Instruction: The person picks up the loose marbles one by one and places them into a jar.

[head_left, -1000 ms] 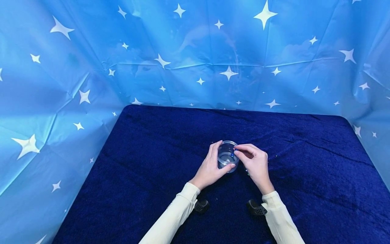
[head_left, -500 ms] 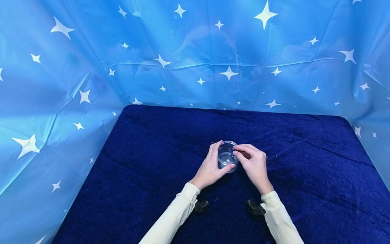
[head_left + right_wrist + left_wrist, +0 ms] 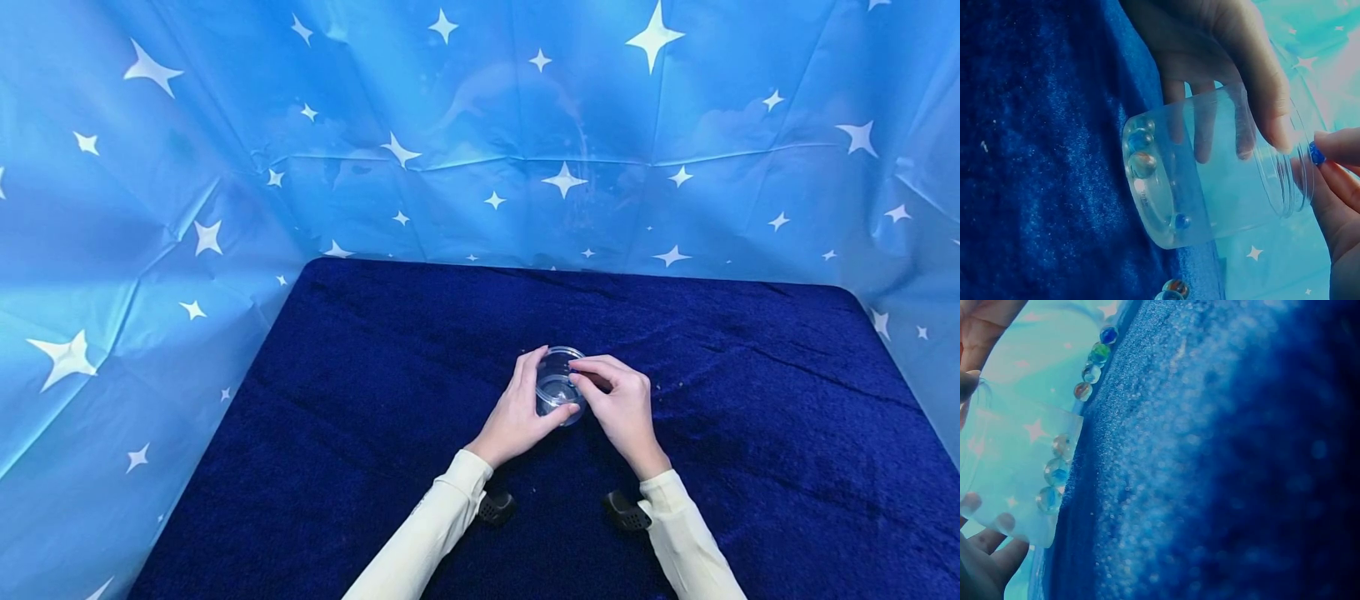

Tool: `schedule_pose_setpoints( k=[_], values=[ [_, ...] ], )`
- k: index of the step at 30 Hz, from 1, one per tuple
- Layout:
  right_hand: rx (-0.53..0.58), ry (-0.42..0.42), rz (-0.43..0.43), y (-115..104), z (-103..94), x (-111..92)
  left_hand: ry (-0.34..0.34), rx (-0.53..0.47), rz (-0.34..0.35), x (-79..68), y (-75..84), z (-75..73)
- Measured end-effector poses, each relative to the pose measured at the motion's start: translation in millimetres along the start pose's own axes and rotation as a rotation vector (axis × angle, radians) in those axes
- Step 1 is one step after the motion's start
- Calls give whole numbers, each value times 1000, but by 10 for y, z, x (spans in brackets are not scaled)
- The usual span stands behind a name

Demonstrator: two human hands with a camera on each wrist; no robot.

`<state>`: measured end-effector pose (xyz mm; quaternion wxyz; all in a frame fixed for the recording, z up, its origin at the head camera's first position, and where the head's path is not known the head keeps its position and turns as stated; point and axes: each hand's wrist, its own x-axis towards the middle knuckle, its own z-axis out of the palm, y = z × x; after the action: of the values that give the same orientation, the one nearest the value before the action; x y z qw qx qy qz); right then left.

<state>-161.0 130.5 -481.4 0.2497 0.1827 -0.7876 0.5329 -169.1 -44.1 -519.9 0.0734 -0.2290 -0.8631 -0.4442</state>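
A clear plastic jar [image 3: 557, 392] stands upright on the cloth, tilted in the wrist views. My left hand [image 3: 517, 410] grips its side, fingers on the far side and thumb near me. At the open mouth, my right hand [image 3: 618, 396] pinches a small blue marble [image 3: 1317, 153] between thumb and fingertips; in the head view the fingers cover it. Several glass marbles lie on the jar's bottom, among them an orange-swirled marble [image 3: 1142, 164] and a small blue marble [image 3: 1182, 220].
Dark blue plush cloth [image 3: 360, 400] covers the table. Beside the jar, a row of loose marbles includes a green marble [image 3: 1101, 352] and a reddish one [image 3: 1083, 392]. Blue curtains with white stars [image 3: 565, 180] hang behind and at the sides.
My right hand has shifted slightly left over the jar's mouth, and the blue marble has gone out of sight behind its fingertips in the head view. The left hand and jar stay put.
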Motion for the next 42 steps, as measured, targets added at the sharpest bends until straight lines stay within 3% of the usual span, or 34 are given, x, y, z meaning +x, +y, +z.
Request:
schedule_pose_setpoints(
  k=[42],
  values=[
    [20, 9, -14, 23, 11, -22, -1, -15, 8, 5, -19, 7]
  ],
)
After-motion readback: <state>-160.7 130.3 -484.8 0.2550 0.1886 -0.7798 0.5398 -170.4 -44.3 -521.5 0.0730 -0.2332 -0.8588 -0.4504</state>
